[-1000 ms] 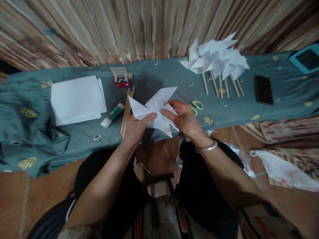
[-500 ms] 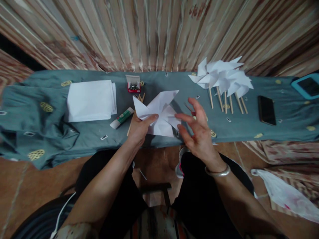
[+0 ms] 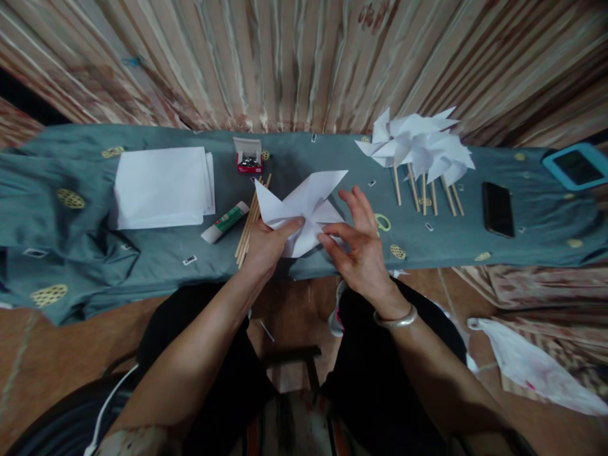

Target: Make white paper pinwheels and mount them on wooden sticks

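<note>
Paper stack (image 3: 161, 187) far left on the surface (image 3: 71, 253), then glue stick (image 3: 225, 221) and wooden sticks (image 3: 249, 221), all within reach. Left hand (image 3: 266, 244) pinches the half-folded paper pinwheel (image 3: 304, 209) at its centre, thumb on top, keeping the folded tips from springing back. Right hand (image 3: 361, 247) is open, fingers spread, fingertips just touching the pinwheel's right edge, gripping nothing. Finished pinwheels (image 3: 418, 149) parked far right, out of the way.
</note>
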`<state>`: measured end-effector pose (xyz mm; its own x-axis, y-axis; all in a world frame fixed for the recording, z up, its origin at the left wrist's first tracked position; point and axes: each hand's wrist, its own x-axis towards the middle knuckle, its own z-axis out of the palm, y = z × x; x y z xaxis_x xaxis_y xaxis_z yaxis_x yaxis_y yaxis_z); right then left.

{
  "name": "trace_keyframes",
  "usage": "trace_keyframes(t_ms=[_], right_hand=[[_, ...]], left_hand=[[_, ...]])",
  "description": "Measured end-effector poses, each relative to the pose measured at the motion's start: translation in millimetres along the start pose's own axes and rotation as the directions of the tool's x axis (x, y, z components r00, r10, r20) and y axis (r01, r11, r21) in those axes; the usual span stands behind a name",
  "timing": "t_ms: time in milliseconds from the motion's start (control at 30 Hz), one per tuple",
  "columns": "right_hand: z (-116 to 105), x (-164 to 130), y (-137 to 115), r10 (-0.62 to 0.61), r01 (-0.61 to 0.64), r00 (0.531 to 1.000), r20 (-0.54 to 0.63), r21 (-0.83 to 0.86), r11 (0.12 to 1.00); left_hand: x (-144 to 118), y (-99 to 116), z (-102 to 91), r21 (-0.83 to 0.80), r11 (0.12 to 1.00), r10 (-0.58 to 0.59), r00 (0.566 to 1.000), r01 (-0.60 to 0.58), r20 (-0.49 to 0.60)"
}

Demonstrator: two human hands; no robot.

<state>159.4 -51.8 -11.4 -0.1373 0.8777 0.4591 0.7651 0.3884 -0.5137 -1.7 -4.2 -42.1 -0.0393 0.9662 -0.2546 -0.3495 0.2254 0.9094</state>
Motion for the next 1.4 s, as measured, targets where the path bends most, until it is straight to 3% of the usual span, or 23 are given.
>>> trace_keyframes(t_ms=[133,267,700,1400], right_hand=[[10.1,1.8,-3.3,0.048,-0.048,0.998,-0.035,-0.016,0.999],[15.0,3.1,-4.6,0.077,-0.079,0.996,-0.050,-0.026,0.997],[22.7,7.3,-5.9,0.037,-0.057,0.989,-0.141,-0.143,0.988],[25.2,9.6,-4.0,0.145,-0.154,0.984,-0.101,-0.091,0.984]], left_hand=[[-1.5,-0.7,1.9,0.040,0.998,0.056,0.998,-0.056,-0.009],[-2.9,1.5,2.9,0.047,0.998,0.039,0.998,-0.037,-0.043],[-7.2,4.5,3.7,0.047,0.999,0.017,0.997,-0.013,-0.080],[-10.7,3.0,3.5,0.127,0.989,0.089,0.994,-0.081,-0.056]])
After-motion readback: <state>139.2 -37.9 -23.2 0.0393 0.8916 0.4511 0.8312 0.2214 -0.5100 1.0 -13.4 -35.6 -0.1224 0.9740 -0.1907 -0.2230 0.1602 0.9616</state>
